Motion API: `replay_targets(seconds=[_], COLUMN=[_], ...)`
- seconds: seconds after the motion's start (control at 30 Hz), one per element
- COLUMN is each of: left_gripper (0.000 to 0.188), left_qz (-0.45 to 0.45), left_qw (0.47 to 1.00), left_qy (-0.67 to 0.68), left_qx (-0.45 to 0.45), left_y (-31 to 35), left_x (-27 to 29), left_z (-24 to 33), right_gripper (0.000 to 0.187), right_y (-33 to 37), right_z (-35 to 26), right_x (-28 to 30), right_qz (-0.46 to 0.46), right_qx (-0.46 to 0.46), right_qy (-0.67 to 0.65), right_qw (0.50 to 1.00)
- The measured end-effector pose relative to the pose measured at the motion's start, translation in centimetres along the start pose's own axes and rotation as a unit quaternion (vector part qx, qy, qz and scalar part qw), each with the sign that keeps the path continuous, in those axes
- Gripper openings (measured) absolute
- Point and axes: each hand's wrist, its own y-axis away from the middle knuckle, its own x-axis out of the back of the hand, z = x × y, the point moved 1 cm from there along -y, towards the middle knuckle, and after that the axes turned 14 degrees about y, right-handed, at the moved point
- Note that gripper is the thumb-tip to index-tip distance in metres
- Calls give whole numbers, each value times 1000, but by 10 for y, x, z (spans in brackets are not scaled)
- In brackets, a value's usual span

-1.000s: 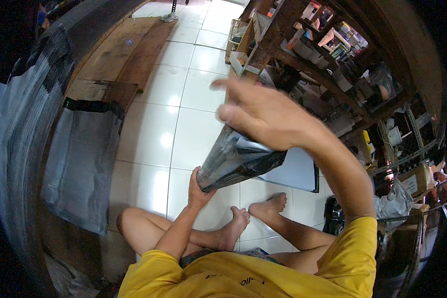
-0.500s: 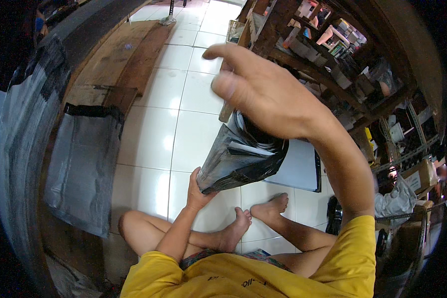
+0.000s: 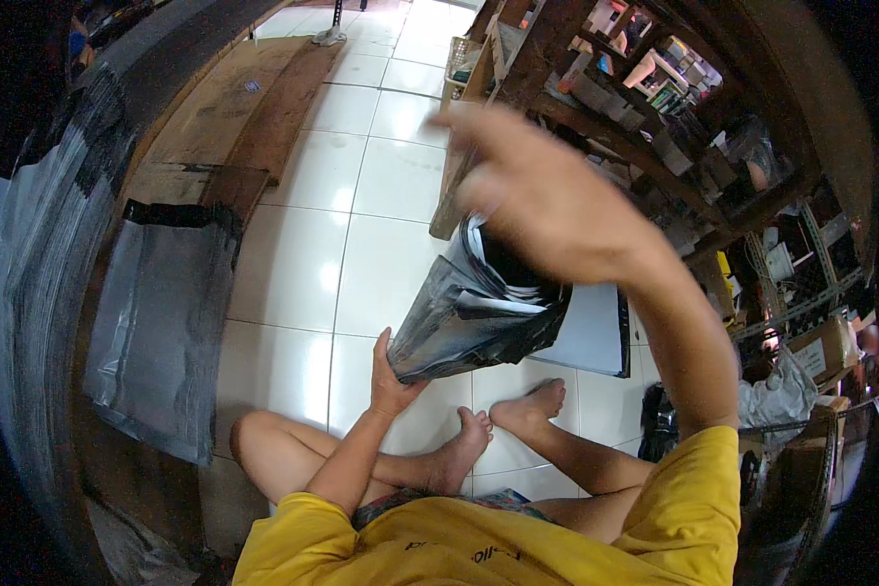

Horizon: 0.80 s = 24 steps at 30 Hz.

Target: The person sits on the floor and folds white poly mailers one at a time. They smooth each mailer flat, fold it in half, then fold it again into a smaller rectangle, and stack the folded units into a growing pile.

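A thick bundle of grey and black plastic mailing bags (image 3: 474, 327), curled into a loose cone, stands tilted above the floor in front of me. Round its lower left end my left hand (image 3: 391, 384) is closed, thumb on the outer side. My right hand (image 3: 547, 200) hovers over the bundle's wide upper end, smeared by motion. Its thumb and forefinger show apart, with nothing visible between them; the other fingers are hidden. White inner edges of the bags fan out at the upper end, partly covered by that hand.
Left of me lies a flat stack of grey bags (image 3: 161, 337), with a taller bag pile (image 3: 44, 234) beyond it. A pale flat sheet (image 3: 596, 332) rests on the white tile floor (image 3: 283, 376). Wooden boards (image 3: 234, 117) lie at far left; cluttered shelves (image 3: 654, 127) line the right.
My right hand has shifted slightly right and down over the bundle, and more white edges show at the bundle's upper end. My left hand keeps its grip in nearly the same place.
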Motion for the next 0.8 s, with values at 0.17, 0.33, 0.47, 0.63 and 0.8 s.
replay_targets(seconds=[0.17, 0.33, 0.47, 0.63, 0.8], left_gripper=[126, 120, 104, 91, 117], left_qz=[12, 5, 2, -121, -33], left_qw=[999, 999, 999, 987, 998], left_qy=[16, 14, 8, 43, 20], left_qx=[-29, -41, 43, 98, 53], left_y=[4, 7, -1, -22, -11], left_x=[-7, -11, -6, 21, 12], left_z=[3, 12, 15, -8, 20], right_gripper=[78, 78, 73, 73, 80], right_y=[-4, -6, -6, -11, -10], right_z=[-13, -14, 3, 3, -2], right_x=[-12, -8, 1, 13, 7], right_qz=[-97, -90, 13, -66, -29], right_qx=[28, 41, 33, -45, -25], right_qy=[22, 32, 41, -8, -4], right_qw=[995, 995, 999, 997, 999])
